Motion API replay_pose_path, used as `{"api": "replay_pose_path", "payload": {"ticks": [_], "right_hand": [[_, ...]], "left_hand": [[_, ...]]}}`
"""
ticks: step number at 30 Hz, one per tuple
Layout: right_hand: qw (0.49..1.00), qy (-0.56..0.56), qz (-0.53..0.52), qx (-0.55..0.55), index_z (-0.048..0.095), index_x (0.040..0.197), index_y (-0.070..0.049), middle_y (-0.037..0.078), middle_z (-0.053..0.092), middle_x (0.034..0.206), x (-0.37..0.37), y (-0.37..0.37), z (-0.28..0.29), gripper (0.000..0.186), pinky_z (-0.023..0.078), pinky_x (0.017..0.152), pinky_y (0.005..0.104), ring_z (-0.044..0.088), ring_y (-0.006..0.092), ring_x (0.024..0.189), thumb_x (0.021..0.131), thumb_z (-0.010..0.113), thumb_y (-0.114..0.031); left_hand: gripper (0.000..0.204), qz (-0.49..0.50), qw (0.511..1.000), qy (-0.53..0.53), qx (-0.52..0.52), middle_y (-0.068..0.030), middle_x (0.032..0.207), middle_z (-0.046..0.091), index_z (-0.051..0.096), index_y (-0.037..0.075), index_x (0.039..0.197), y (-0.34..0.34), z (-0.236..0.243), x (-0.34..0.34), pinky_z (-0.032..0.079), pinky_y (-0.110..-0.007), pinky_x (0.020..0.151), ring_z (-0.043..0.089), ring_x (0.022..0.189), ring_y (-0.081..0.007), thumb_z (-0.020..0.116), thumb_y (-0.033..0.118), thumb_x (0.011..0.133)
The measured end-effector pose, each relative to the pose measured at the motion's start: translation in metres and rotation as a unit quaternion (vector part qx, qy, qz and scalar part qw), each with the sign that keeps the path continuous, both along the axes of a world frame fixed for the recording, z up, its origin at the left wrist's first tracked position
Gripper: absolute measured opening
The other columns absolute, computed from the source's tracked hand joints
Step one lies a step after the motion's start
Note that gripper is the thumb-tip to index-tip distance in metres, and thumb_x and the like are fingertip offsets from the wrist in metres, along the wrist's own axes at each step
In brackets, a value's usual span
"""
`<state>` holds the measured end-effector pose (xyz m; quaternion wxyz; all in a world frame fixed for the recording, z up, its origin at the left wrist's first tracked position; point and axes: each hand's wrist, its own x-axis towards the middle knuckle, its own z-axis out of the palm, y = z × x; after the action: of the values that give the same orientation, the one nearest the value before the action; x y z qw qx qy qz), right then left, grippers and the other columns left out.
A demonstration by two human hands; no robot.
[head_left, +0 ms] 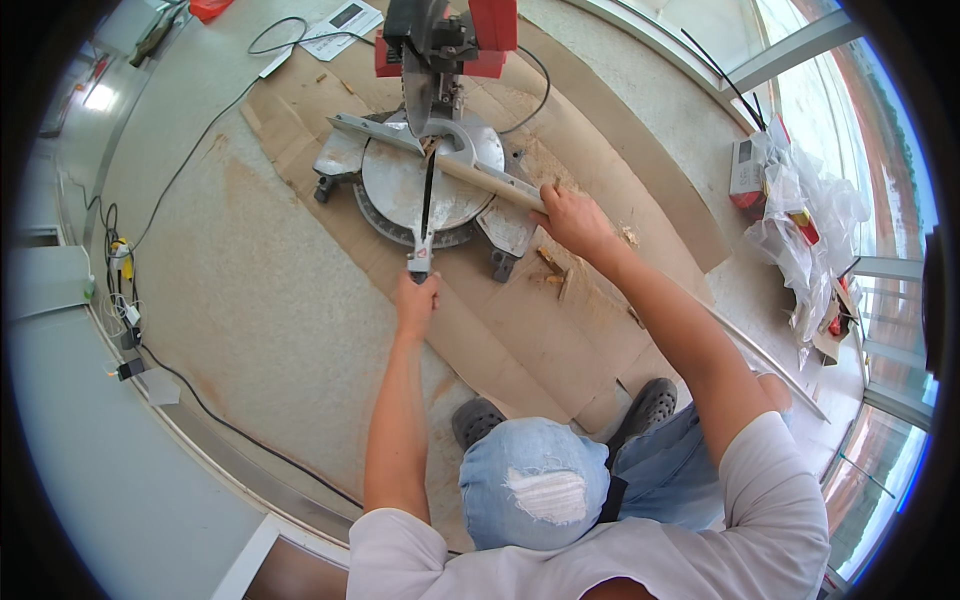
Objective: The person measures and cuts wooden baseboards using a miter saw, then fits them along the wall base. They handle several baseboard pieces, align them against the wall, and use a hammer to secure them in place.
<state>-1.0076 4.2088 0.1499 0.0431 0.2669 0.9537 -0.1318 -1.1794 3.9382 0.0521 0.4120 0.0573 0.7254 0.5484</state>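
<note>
The brown cardboard (480,330) covers the floor beneath the miter saw (385,185); if that layer slides, the whole machine could creep under a push from the front. The saw's feet show no visible fixing, which would be the cause. Across the table, against the fence, lies the long pale strip (485,180); a similar length shows beyond the right forearm, seemingly the same piece, and its unsupported far end could sag or swing and twist the near end off the fence. The blade (416,95) hangs raised above the table; were it lowered with the strip askew, it might bind or kick. The right hand (575,218) is closed on the strip beside the fence's outer end, so a jerk could drag its fingers inward. The left hand (418,297) is wrapped around the front handle (419,264); a sideways tug there might turn the table. Small wood scraps (548,262) lie just beside the base, and one caught beneath the strip could tilt it.
</note>
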Motion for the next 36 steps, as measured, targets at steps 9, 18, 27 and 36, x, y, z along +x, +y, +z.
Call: {"api": "replay_pose_path", "payload": {"ticks": [9, 18, 27, 36], "right_hand": [[1.000, 0.002, -0.017, -0.016, 0.052, 0.108, -0.003, 0.017, 0.066, 0.106, -0.002, -0.002, 0.007, 0.036, 0.055, 0.081, 0.0471, 0.067, 0.0361, 0.101, 0.097, 0.064, -0.035], [1.000, 0.014, -0.016, -0.019, 0.052, 0.107, -0.004, 0.016, 0.067, 0.106, -0.007, -0.002, 0.007, 0.034, 0.054, 0.084, 0.0462, 0.066, 0.0350, 0.104, 0.097, 0.064, -0.035], [0.999, 0.003, -0.020, -0.026, 0.053, 0.108, -0.004, 0.016, 0.067, 0.107, -0.009, -0.005, 0.011, 0.035, 0.054, 0.083, 0.0476, 0.067, 0.0358, 0.102, 0.096, 0.065, -0.035], [0.998, -0.007, -0.042, -0.052, 0.054, 0.111, -0.005, 0.017, 0.069, 0.109, -0.007, 0.001, 0.006, 0.039, 0.054, 0.083, 0.0493, 0.068, 0.0378, 0.101, 0.092, 0.069, -0.035]], "left_hand": [[0.054, 0.135, 0.990, -0.025, -0.003, -0.0034, 0.066, 0.057, 0.042, 0.004, 0.103, 0.063, 0.011, 0.089, 0.042, -0.025, 0.040, 0.054, 0.048, -0.0114, 0.083, 0.034, 0.087], [0.051, 0.147, 0.985, -0.075, 0.039, -0.0048, 0.067, 0.058, 0.042, 0.003, 0.104, 0.078, 0.012, 0.097, 0.044, -0.029, 0.039, 0.055, 0.047, -0.0132, 0.082, 0.030, 0.087], [0.045, 0.015, 0.992, -0.098, 0.081, -0.0039, 0.060, 0.055, 0.043, 0.005, 0.103, 0.055, 0.003, 0.064, 0.035, -0.029, 0.033, 0.049, 0.040, -0.0116, 0.082, 0.015, 0.083], [0.039, -0.025, 0.992, -0.104, 0.064, -0.0029, 0.061, 0.055, 0.047, 0.005, 0.100, 0.056, 0.007, 0.060, 0.036, -0.028, 0.034, 0.048, 0.040, -0.0112, 0.081, 0.016, 0.086]]}}
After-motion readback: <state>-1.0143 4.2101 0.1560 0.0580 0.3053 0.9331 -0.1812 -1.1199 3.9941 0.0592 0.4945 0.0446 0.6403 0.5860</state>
